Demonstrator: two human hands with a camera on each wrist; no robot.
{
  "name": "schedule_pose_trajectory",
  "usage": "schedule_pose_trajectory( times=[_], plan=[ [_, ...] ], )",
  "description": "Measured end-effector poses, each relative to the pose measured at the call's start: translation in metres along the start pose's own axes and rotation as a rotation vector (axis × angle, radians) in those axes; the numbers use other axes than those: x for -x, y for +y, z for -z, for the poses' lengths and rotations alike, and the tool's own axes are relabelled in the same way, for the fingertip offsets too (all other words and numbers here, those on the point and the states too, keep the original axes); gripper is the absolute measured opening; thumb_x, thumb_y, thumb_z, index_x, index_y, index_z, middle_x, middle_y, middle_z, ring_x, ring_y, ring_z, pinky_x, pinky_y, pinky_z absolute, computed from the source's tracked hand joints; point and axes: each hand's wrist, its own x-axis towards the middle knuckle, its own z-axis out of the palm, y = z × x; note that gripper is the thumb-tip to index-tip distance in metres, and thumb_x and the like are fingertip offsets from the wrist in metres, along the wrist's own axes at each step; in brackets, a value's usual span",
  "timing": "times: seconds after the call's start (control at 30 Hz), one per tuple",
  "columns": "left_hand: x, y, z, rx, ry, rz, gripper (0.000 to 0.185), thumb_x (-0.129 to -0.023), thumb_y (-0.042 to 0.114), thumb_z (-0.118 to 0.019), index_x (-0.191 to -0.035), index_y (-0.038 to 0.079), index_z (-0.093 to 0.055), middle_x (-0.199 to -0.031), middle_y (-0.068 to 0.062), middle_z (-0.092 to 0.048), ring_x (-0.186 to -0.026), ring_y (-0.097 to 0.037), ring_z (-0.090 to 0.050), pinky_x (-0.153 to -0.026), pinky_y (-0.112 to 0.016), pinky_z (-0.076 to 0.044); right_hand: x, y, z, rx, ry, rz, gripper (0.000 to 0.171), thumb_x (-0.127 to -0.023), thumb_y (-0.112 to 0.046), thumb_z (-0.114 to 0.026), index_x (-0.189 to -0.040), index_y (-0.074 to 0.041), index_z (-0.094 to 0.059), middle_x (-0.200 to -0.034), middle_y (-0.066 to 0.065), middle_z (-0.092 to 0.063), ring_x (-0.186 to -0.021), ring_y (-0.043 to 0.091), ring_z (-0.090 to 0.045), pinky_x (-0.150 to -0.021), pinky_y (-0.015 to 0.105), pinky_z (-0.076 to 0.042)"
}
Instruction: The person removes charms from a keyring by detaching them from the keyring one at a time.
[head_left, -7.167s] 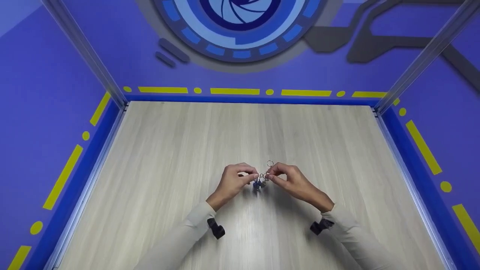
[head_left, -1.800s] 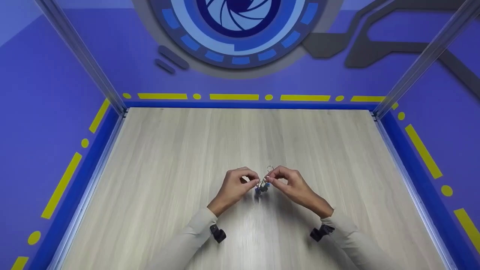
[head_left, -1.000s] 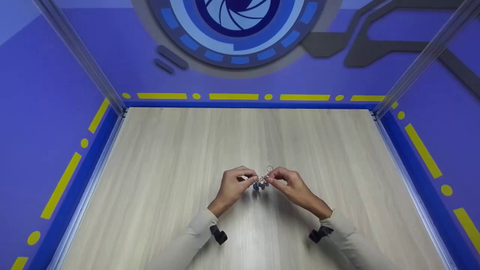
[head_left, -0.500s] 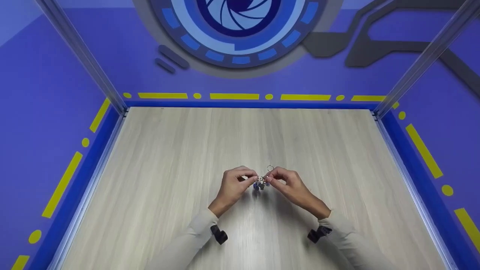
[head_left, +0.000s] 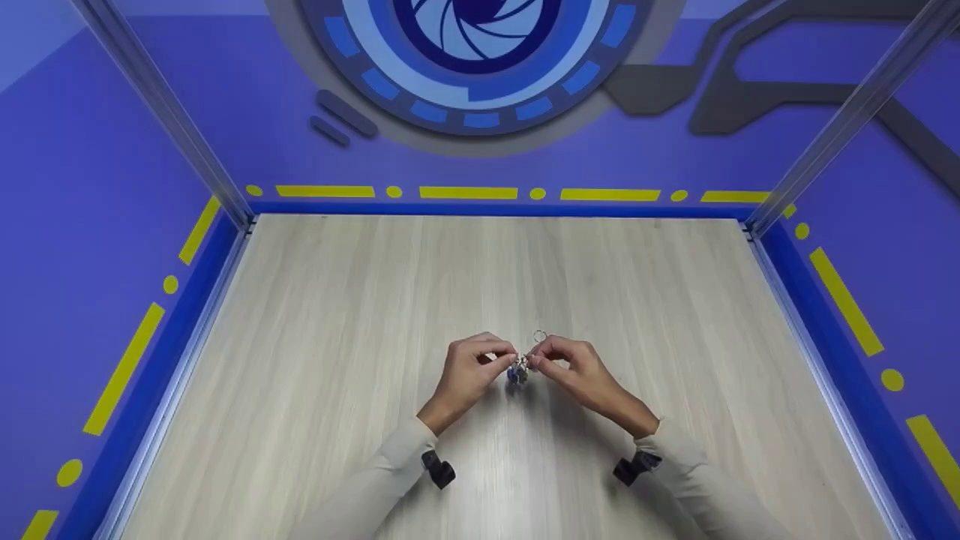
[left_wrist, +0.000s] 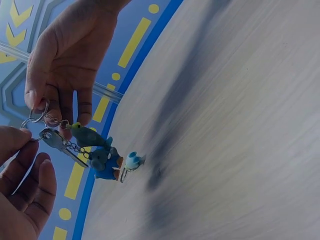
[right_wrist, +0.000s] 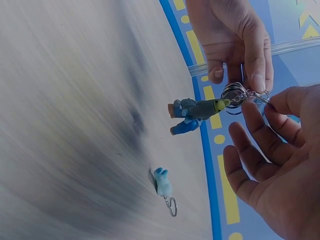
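In the head view the left hand (head_left: 471, 379) and right hand (head_left: 592, 382) meet tip to tip above the table. Between them hangs a bunch of keyring charms (head_left: 517, 372). Thumb and finger of the left hand (left_wrist: 25, 195) pinch a split ring, near which a silver key (left_wrist: 56, 140) hangs. The right hand (left_wrist: 75, 65) pinches a linked ring with a short chain. Figurine charms, a green-headed one (right_wrist: 204, 109) and one with blue legs (right_wrist: 185, 126), dangle below the rings. How the rings are linked is partly hidden by fingertips.
A pale blue charm (right_wrist: 162, 182) with its own ring (right_wrist: 173, 206) lies on the wooden table (head_left: 360, 300), apart from the bunch. In the head view only its ring (head_left: 540, 336) shows beyond the right hand. Blue panels (head_left: 480, 169) border the table.
The right hand has drawn slightly left toward the left hand. The dangling charms, more spread between the hands before, now hang closer together. The charm's ring on the table stays put.
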Motion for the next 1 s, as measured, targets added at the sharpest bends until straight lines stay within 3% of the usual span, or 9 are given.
schedule_pose_trajectory(
  times=[0.3, 0.53, 0.6, 0.87, 1.0],
  plan=[
    [0.002, 0.000, 0.000, -0.007, -0.008, -0.013, 0.009, -0.096, 0.004, -0.085, -0.096, 0.012, -0.088, -0.095, 0.003, -0.080, -0.085, -0.010, -0.070, -0.073, -0.026, -0.056, -0.001, -0.001, -0.004, 0.046, 0.013, -0.005, 0.014, -0.106, -0.013, -0.075, -0.093, -0.011, -0.077, -0.105, 0.000, -0.080, -0.103, 0.020, -0.075, -0.094, 0.035, -0.058],
    [0.001, -0.002, 0.000, -0.010, -0.006, -0.028, 0.006, -0.096, 0.002, -0.085, -0.097, 0.008, -0.087, -0.095, 0.003, -0.080, -0.086, -0.011, -0.071, -0.073, -0.030, -0.058, -0.003, -0.005, -0.006, 0.097, 0.043, -0.038, 0.013, -0.102, -0.008, -0.076, -0.090, -0.010, -0.079, -0.101, 0.000, -0.080, -0.100, 0.021, -0.074, -0.095, 0.049, -0.059],
    [0.001, -0.002, 0.001, -0.010, -0.004, -0.027, 0.005, -0.096, 0.003, -0.085, -0.097, 0.008, -0.087, -0.095, 0.004, -0.080, -0.086, -0.012, -0.071, -0.074, -0.030, -0.058, -0.003, -0.005, -0.006, 0.108, 0.050, -0.046, 0.012, -0.101, -0.007, -0.076, -0.090, -0.011, -0.079, -0.100, 0.000, -0.080, -0.098, 0.020, -0.074, -0.095, 0.048, -0.059],
    [0.002, -0.002, 0.006, 0.006, 0.013, -0.017, 0.006, -0.097, 0.003, -0.083, -0.099, 0.007, -0.087, -0.096, 0.002, -0.080, -0.086, -0.009, -0.071, -0.074, -0.023, -0.055, 0.004, -0.003, 0.004, 0.159, 0.025, -0.054, 0.008, -0.103, -0.005, -0.075, -0.095, -0.007, -0.079, -0.102, 0.000, -0.079, -0.100, 0.020, -0.074, -0.093, 0.044, -0.060],
    [0.006, -0.003, 0.010, 0.002, 0.013, -0.007, 0.005, -0.098, 0.006, -0.083, -0.101, 0.008, -0.087, -0.097, -0.002, -0.081, -0.086, -0.009, -0.070, -0.074, -0.022, -0.054, 0.013, -0.006, 0.012, 0.208, 0.009, -0.043, 0.005, -0.103, -0.006, -0.076, -0.099, -0.009, -0.079, -0.103, -0.001, -0.078, -0.100, 0.020, -0.073, -0.092, 0.048, -0.060]
  ],
)
